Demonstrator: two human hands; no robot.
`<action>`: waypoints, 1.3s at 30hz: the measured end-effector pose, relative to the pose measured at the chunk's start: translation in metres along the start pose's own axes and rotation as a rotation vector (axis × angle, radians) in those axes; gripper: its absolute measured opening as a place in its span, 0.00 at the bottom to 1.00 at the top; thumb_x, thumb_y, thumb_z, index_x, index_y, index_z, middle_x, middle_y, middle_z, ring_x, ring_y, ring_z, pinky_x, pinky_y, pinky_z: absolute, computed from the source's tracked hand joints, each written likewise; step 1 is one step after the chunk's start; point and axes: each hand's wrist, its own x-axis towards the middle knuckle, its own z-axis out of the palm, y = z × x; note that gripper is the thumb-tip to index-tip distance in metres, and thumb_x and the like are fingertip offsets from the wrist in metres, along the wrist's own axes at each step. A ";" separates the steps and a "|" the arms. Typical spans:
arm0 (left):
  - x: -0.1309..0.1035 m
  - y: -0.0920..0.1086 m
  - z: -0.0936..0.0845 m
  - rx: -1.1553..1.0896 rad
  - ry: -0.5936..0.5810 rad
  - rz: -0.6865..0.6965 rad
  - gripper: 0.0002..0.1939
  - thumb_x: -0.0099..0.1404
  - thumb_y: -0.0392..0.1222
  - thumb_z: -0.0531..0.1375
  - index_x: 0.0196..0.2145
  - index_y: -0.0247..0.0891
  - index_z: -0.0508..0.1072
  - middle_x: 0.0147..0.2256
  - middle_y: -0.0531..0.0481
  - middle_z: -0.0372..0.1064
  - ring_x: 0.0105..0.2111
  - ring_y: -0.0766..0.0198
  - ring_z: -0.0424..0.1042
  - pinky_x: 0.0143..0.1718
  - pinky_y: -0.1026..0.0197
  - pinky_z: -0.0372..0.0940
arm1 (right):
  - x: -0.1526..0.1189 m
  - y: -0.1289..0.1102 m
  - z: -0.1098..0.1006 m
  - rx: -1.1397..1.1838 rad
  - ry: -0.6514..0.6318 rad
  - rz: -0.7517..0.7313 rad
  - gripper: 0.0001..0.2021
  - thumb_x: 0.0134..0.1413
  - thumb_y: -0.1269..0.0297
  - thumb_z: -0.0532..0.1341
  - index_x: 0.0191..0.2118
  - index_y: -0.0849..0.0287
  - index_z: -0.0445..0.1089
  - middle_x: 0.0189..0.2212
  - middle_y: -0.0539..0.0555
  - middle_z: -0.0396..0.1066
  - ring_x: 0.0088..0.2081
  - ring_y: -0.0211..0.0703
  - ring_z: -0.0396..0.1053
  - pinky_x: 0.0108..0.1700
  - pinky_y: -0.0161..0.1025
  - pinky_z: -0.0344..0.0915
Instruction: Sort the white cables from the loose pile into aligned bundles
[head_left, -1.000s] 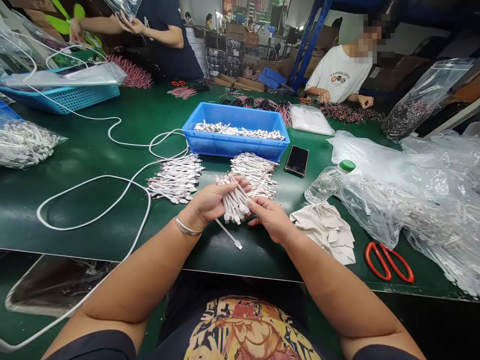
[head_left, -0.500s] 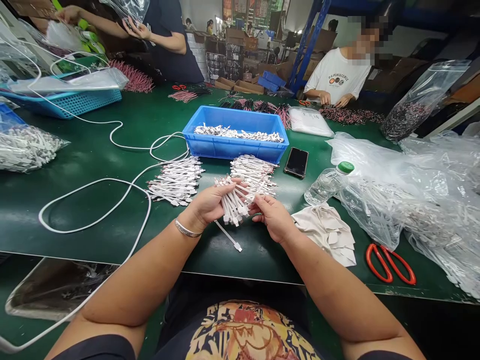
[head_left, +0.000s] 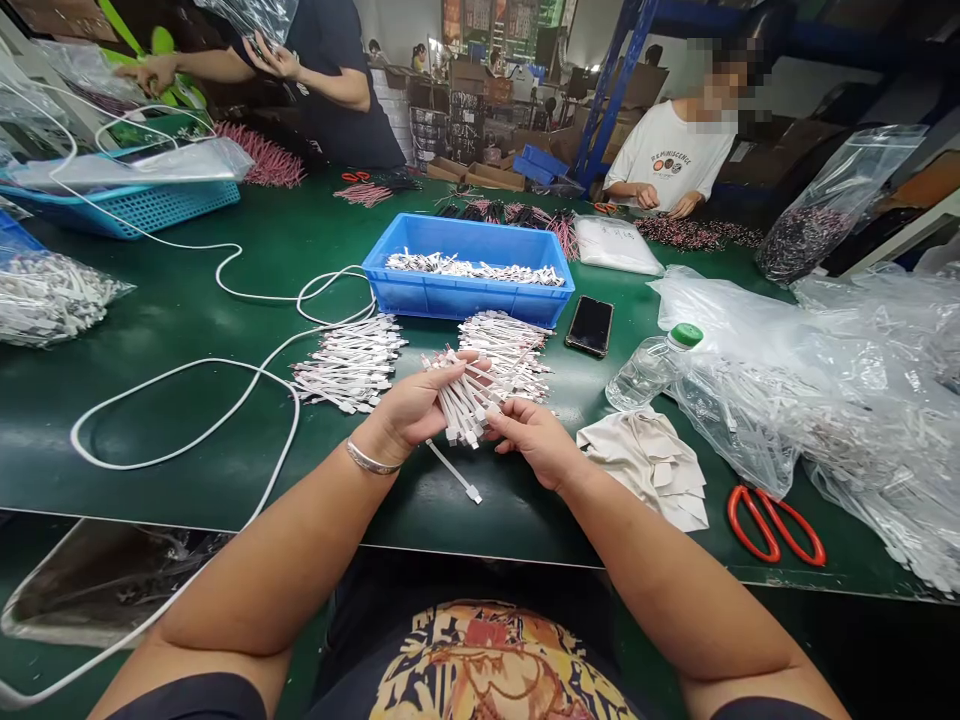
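Note:
A bundle of short white cables (head_left: pixel 463 408) with flat connector ends is in my left hand (head_left: pixel 420 400), whose thumb lies across the top. My right hand (head_left: pixel 534 436) pinches at the connector end of one cable on the bundle's right side; its fingertips partly hide that end. One loose white cable (head_left: pixel 454 472) lies on the table just below the bundle. Behind my hands are two piles of similar cables, a left pile (head_left: pixel 349 362) and a right pile (head_left: pixel 510 350), the latter partly covered by my left fingers.
Beyond the piles stands a blue bin (head_left: pixel 465 298) holding more cables. To the right are a phone (head_left: pixel 590 325), a plastic bottle (head_left: pixel 645 370), a cloth (head_left: pixel 646 465), red-handled scissors (head_left: pixel 776 525) and bagged cables (head_left: pixel 847 410). A long white cord (head_left: pixel 187 362) loops at left. Two people work across the table.
My right hand has shifted slightly left and down, from the cables' side to the connector ends. My left hand keeps the bundle in nearly the same place.

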 end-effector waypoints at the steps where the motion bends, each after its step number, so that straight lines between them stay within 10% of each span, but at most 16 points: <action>1: 0.000 0.000 0.000 -0.009 0.005 -0.004 0.11 0.63 0.30 0.52 0.42 0.33 0.70 0.38 0.44 0.73 0.36 0.57 0.74 0.41 0.50 0.66 | 0.001 0.000 -0.001 0.001 0.010 -0.006 0.15 0.42 0.54 0.66 0.29 0.60 0.65 0.28 0.50 0.69 0.31 0.36 0.66 0.28 0.31 0.61; 39: 0.000 -0.003 0.000 -0.032 -0.005 0.023 0.11 0.62 0.31 0.53 0.41 0.34 0.70 0.40 0.43 0.73 0.37 0.57 0.74 0.41 0.50 0.67 | 0.002 0.001 0.000 0.246 -0.038 0.126 0.12 0.43 0.59 0.67 0.35 0.58 0.70 0.28 0.49 0.70 0.27 0.32 0.65 0.23 0.26 0.61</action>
